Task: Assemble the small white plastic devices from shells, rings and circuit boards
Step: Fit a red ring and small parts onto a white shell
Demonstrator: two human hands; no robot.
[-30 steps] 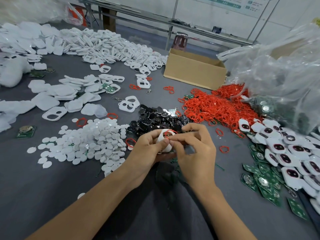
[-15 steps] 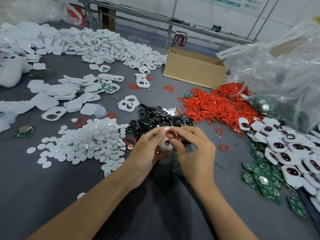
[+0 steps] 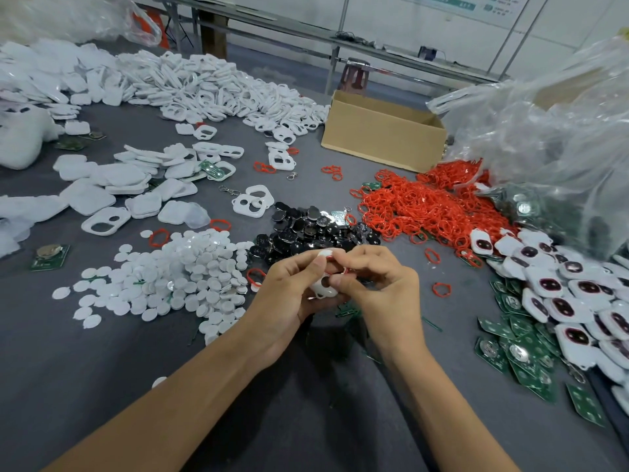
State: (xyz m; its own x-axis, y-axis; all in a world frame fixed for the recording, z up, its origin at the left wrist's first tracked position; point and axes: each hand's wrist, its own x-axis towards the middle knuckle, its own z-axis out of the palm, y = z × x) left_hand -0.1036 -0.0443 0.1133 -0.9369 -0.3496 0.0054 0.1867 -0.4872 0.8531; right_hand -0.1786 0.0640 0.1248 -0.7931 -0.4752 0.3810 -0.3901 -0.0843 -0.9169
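Left hand (image 3: 289,287) grips a white shell (image 3: 323,288) — right hand (image 3: 377,284) pinches a red ring (image 3: 341,270) against it.

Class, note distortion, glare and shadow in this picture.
Head view: wide lens tilts the wall upright; the plastic bag glares white; soft shadow darkens the table beneath the left hand gripping the white shell and right hand pinching a red ring.

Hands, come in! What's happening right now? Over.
Left hand grips white shell. Right hand pinches red ring against it. Nothing in the way.
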